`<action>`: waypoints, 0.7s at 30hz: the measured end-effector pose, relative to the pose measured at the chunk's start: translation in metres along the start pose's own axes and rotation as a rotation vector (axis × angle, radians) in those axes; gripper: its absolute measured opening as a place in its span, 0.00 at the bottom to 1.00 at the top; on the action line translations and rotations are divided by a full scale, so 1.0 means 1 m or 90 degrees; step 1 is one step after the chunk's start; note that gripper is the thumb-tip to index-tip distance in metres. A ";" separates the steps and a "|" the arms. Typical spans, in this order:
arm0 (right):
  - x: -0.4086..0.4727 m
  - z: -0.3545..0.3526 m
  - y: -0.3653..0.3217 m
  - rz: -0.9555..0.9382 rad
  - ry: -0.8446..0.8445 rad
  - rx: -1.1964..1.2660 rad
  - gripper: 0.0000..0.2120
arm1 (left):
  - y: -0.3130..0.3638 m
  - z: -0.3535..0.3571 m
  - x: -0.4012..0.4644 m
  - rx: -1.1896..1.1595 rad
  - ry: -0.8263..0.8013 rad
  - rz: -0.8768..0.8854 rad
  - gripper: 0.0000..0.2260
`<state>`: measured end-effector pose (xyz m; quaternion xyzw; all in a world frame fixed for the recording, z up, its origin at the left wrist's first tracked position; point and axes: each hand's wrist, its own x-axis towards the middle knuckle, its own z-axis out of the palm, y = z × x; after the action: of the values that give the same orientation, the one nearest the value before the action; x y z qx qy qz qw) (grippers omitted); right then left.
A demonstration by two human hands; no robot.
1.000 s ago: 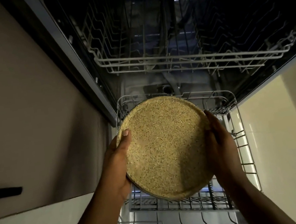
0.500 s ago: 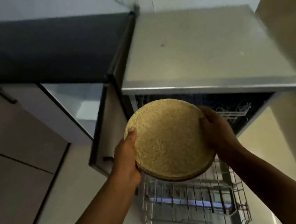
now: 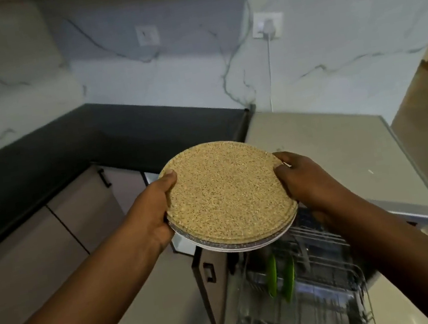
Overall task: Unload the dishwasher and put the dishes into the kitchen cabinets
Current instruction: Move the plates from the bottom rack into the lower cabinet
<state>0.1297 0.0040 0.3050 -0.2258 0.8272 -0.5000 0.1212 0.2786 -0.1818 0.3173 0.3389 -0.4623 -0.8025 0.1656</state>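
Note:
A stack of round plates (image 3: 226,196), the top one speckled tan with white rims showing beneath, is held level at chest height. My left hand (image 3: 154,215) grips its left edge with the thumb on top. My right hand (image 3: 304,181) grips the right edge. Below, the open dishwasher (image 3: 345,158) has its wire racks (image 3: 322,284) pulled out. Two green plates (image 3: 280,276) stand upright in the rack.
A black countertop (image 3: 54,163) runs along the left and back under a marble wall. Beige lower cabinets (image 3: 27,259) with black handles sit beneath it. Wall sockets (image 3: 268,24) are on the backsplash, one with a white cable.
The view has swung up from the dishwasher racks to the counter and wall. Both hands have lifted the plate stack up and tilted it from upright to level.

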 end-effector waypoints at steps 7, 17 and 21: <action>-0.005 0.054 -0.053 -0.019 0.005 0.046 0.15 | 0.049 -0.058 0.003 -0.017 -0.014 0.005 0.15; 0.003 0.203 -0.131 -0.012 0.061 0.121 0.13 | 0.128 -0.198 0.055 -0.020 -0.094 0.010 0.16; 0.003 0.248 -0.153 0.024 0.067 0.149 0.14 | 0.152 -0.241 0.071 -0.039 -0.124 -0.024 0.17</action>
<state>0.2713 -0.2494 0.3231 -0.1679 0.7725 -0.6021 0.1122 0.3887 -0.4533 0.3364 0.2629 -0.4446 -0.8486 0.1148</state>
